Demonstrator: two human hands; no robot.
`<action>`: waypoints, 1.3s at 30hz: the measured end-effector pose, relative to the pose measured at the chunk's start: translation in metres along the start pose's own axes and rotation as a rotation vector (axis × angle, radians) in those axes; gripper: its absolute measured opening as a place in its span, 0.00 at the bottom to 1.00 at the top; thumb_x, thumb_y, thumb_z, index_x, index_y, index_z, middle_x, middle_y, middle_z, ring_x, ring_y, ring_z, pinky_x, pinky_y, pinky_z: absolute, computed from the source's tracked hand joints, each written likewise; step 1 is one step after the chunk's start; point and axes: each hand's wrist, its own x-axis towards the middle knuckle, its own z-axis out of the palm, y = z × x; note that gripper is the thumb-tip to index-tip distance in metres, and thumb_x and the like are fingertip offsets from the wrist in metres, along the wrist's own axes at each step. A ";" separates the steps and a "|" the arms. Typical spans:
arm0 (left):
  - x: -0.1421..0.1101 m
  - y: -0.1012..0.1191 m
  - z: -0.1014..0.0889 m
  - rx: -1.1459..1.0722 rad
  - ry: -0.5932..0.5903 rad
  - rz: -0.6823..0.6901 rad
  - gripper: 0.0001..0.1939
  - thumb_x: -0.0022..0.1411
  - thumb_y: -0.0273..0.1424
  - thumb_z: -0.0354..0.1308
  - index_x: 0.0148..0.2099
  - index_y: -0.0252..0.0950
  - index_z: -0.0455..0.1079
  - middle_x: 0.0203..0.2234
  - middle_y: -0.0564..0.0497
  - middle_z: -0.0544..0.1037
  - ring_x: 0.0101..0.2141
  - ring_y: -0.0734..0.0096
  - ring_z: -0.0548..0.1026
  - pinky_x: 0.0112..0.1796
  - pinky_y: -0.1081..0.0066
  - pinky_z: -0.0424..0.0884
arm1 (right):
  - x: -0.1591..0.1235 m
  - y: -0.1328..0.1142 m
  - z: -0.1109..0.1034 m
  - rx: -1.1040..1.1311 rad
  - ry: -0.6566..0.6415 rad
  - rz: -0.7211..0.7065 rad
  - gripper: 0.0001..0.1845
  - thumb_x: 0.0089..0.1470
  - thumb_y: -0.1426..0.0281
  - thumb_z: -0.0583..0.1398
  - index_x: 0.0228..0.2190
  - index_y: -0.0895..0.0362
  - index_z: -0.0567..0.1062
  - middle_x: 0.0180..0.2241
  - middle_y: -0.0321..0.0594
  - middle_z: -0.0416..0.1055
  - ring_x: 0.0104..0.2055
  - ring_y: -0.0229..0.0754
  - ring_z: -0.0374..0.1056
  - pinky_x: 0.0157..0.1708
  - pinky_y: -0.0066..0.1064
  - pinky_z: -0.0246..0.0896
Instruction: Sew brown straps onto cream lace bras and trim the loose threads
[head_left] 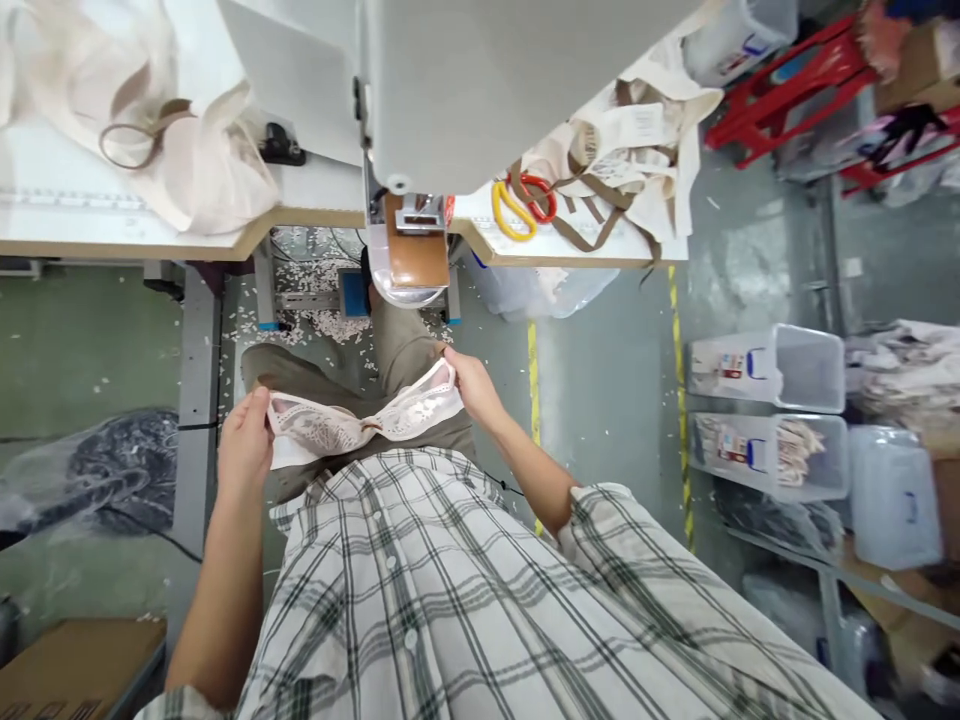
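Note:
A pale pink lace bra [334, 425] is stretched across my lap, its two cups side by side. My left hand [245, 440] pinches the outer top corner of one cup, fingers closed on the edge. On the other side my right hand [469, 385] grips the outer corner of the second cup. The lower band hangs partly out of sight against my trousers. Straight ahead, above the bra, is the sewing machine's arm [409, 275] with its brown plate, apart from both hands.
Pale fabric pieces [217, 170] lie on the left of the table. Yellow-and-red-handled scissors [514, 212] rest beside brown straps [592, 225] at right. Clear plastic bins [810, 370] stand further right. Scraps [322, 270] litter the floor under the table.

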 end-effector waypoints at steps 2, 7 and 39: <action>0.001 0.002 0.001 0.001 0.008 -0.024 0.17 0.57 0.45 0.65 0.29 0.37 0.69 0.18 0.56 0.70 0.19 0.76 0.66 0.21 0.75 0.63 | -0.004 -0.005 0.001 0.021 -0.005 -0.002 0.38 0.58 0.39 0.50 0.15 0.54 0.75 0.14 0.38 0.66 0.20 0.41 0.62 0.24 0.33 0.57; 0.007 0.003 0.000 0.078 0.016 -0.099 0.19 0.53 0.47 0.66 0.29 0.37 0.68 0.18 0.56 0.71 0.18 0.75 0.66 0.20 0.74 0.64 | -0.011 -0.014 0.004 0.054 -0.039 -0.016 0.39 0.59 0.39 0.50 0.13 0.54 0.74 0.13 0.38 0.64 0.20 0.40 0.60 0.24 0.32 0.55; -0.071 0.040 0.104 0.882 -0.499 1.451 0.11 0.59 0.18 0.58 0.37 0.41 0.63 0.21 0.57 0.69 0.25 0.71 0.65 0.32 0.69 0.62 | -0.033 -0.025 0.011 -0.595 0.155 -1.092 0.11 0.63 0.72 0.59 0.28 0.53 0.65 0.27 0.35 0.69 0.30 0.39 0.64 0.30 0.31 0.55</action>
